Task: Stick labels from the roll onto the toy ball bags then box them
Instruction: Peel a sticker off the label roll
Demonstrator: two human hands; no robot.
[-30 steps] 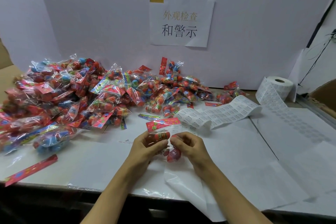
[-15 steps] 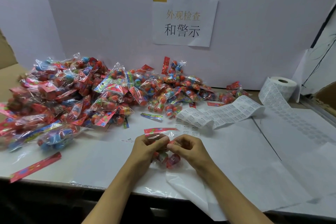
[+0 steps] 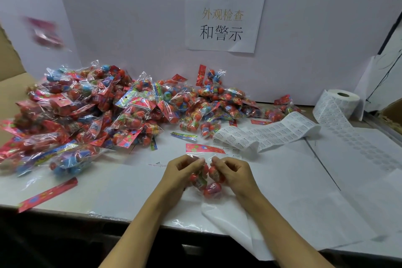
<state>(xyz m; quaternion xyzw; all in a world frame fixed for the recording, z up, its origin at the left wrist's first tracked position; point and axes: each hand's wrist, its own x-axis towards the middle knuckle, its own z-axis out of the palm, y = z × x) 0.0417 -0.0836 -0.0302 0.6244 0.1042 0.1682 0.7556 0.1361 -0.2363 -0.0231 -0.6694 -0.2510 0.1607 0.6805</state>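
You're pinching one toy ball bag in both curled hands, left hand and right hand, while the pile beyond your fingers is looking mostly unlabelled

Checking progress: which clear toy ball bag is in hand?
The clear toy ball bag at the front, pinched between left hand and right hand, apart from the heap.

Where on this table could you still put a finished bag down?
Bare patches: the white paper right of the right hand, below the label strip; and the table front left of the left hand. The pile of bags crowds the back left.
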